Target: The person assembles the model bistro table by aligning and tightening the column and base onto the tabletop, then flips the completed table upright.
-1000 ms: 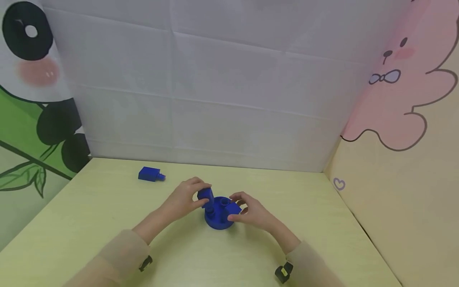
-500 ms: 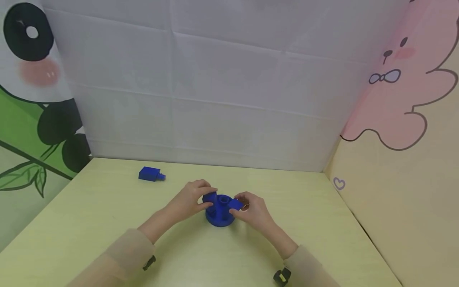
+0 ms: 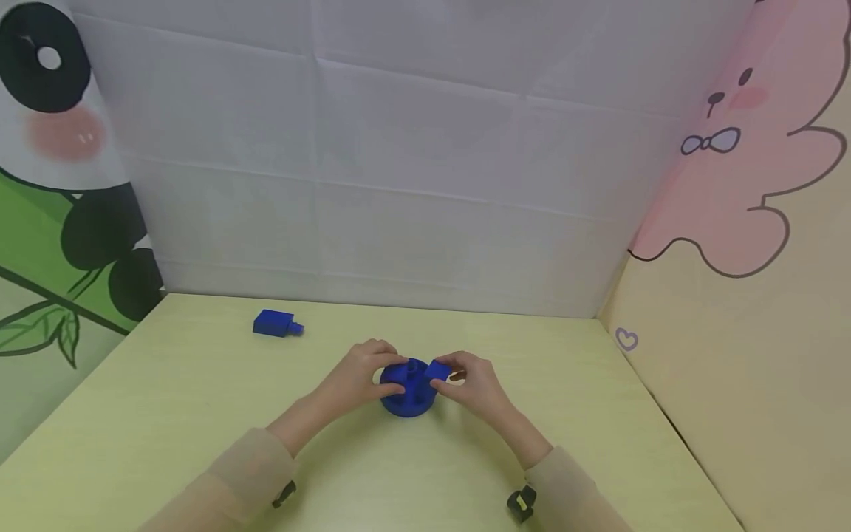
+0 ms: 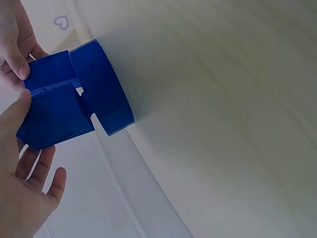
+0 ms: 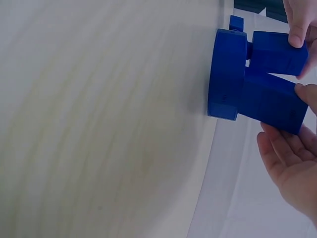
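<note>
A round blue base with raised sockets stands on the table between my hands. My left hand pinches a blue block upright over the base's left side; in the left wrist view a narrow gap shows between block and base. My right hand holds a second blue block between thumb and fingers on the base's right side. That block leans outward in the right wrist view, its lower end at the base. Whether its peg is inside a socket is hidden.
A third blue block with a narrow peg lies on its side at the back left of the table. A white cloth hangs behind the table, and a patterned panel rises along the right edge.
The left block has gone from tilted to upright and sits lower at the base, my left hand moving right and down with it. The right hand's block has shifted slightly up and outward.
</note>
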`<state>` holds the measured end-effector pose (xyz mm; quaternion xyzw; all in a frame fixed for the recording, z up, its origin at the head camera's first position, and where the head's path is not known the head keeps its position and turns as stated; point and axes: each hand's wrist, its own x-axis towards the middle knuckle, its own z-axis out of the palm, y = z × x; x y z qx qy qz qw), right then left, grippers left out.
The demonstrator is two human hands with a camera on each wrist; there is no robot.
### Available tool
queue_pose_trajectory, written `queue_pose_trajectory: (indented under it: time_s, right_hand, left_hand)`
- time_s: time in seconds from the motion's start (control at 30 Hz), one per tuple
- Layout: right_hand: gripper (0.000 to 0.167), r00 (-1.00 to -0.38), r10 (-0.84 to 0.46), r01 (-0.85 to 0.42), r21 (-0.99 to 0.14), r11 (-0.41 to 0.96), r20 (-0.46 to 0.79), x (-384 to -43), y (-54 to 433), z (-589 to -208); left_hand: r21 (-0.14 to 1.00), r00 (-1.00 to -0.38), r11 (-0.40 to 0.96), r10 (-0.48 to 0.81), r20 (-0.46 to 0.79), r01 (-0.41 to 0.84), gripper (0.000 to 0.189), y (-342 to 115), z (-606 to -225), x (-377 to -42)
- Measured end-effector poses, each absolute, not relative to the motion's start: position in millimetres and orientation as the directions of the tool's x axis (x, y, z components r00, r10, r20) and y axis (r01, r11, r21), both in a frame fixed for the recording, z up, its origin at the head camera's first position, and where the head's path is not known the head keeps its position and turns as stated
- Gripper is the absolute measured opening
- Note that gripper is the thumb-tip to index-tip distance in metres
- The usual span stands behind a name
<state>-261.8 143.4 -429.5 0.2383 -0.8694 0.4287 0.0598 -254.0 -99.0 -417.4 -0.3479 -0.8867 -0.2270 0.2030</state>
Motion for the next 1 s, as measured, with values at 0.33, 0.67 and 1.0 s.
queue_pose_trajectory:
  time_s: [0.33, 0.67, 1.0]
  right_hand:
    - [0.036, -0.88, -0.353, -0.468, -0.701, 0.538, 0.317, -259, 145, -429]
    - [0.036, -0.879, -0.361, -0.472, -0.681, 0.56, 0.311, -257, 146, -426]
    - [0.038, -0.88, -0.367, -0.464, -0.704, 0.537, 0.3, -259, 148, -427]
  left_hand:
    - [0.482, -0.825, 0.686, 0.332, 0.458, 0.544, 0.047, -86, -415, -247]
    - [0.606, -0.95, 0.741, 0.145, 0.276, 0.289, 0.057, -75, -409, -240]
    - [0.622, -0.942, 0.717, 0.158, 0.295, 0.315, 0.044, -79, -405, -237]
